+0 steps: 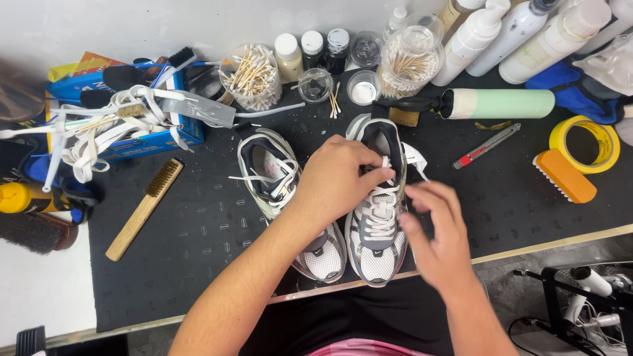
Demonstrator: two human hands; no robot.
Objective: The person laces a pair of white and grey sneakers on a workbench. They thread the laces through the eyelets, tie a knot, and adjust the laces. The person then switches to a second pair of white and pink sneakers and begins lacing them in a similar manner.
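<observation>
A: Head view, starting at the mat's (198,231) left edge: what do you count there?

B: One wooden brush (144,209) lying near the left edge, and above it, at the back-left corner, one blue box (155,142) piled with loose white laces (105,128).

A: And in the middle?

B: Two sneakers, side by side near the front edge. Your left hand (336,178) reaches across the left sneaker (277,184) and pinches the white lace (382,173) at the top of the right sneaker (377,231), fingers closed on it. Your right hand (435,231) hovers just beside that shoe, fingers loosely curled; I cannot tell if it grips anything.

A: Behind them?

B: Two clear jars of cotton swabs (254,76) along the back edge, three small bottles (313,53) between them.

A: Toward the right?

B: One pale green tube (501,103) lying flat, one utility knife (486,146), one orange brush (564,175), one yellow tape roll (585,144) at the right edge.
</observation>
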